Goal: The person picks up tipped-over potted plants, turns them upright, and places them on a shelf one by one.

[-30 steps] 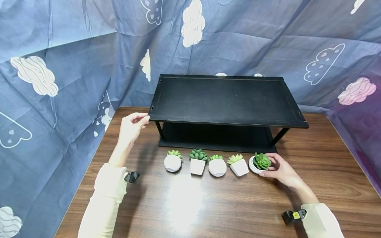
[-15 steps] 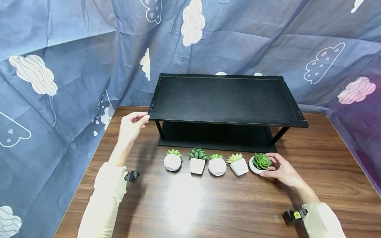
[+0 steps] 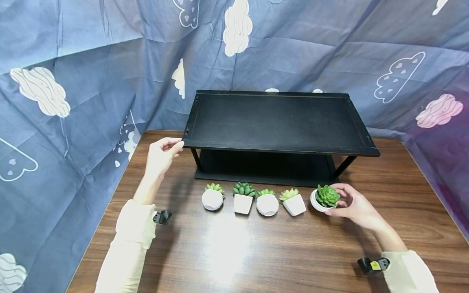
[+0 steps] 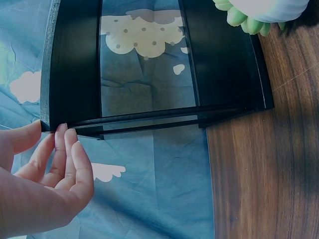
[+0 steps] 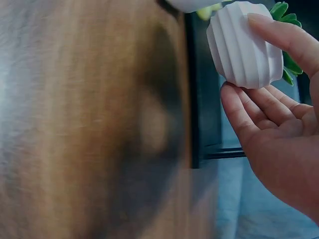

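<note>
Ribbed pot (image 5: pixel 240 50) is pinched in right hand (image 3: pixel 360 208) (yellow wrist label (image 3: pixel 375 265) unreadable) while left hand (image 3: pixel 160 158) pinches shelf (image 3: pixel 272 122).

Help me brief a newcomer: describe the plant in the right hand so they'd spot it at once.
Start from the black shelf on the wooden table. Before its near edge, small white-potted succulents form a row; go to the right end. There is the green succulent in a ribbed white pot, the only one held, by the right hand.
</note>
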Demonstrator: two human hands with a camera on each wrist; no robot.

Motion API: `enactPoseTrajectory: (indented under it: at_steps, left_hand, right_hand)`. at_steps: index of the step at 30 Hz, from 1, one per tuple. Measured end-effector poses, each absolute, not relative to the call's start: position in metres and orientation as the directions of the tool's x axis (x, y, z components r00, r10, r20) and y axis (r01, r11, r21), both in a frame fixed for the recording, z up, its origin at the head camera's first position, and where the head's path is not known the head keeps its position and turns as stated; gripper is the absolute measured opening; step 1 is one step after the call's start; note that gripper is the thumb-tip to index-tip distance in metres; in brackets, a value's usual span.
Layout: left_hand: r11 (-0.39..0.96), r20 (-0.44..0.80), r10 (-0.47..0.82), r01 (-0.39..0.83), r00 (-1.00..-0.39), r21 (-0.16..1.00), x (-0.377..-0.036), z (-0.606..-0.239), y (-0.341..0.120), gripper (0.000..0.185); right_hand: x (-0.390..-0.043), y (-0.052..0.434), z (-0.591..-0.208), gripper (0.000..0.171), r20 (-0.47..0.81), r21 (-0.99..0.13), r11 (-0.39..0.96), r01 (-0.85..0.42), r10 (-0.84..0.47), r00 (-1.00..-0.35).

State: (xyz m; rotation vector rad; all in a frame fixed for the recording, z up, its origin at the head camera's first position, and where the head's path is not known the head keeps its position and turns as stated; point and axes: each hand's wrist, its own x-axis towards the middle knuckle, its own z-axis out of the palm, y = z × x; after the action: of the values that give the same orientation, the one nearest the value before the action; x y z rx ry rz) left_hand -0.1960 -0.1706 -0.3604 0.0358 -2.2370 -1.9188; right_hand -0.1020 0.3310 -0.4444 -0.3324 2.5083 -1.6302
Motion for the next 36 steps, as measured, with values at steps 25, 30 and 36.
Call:
enactPoseTrajectory:
  at_steps: [25,30,36]
  left_hand:
    - [0.169,0.119,-0.143,0.094,-0.983,0.981,-0.194,-0.358,-0.170,0.027]
    - [0.180,0.119,-0.144,0.092,-0.982,0.979,-0.194,-0.358,-0.170,0.027]
    - [0.178,0.120,-0.145,0.094,-0.982,0.980,-0.194,-0.358,-0.170,0.027]
  right_hand:
    - [-0.102,0.312,-0.363,0.064,0.147,-0.862,0.411,-0.298,-0.360,-0.921]
    - [-0.107,0.305,-0.346,0.062,0.130,-0.847,0.445,-0.290,-0.356,-0.926]
    - [-0.112,0.294,-0.325,0.063,0.128,-0.853,0.428,-0.298,-0.383,-0.915]
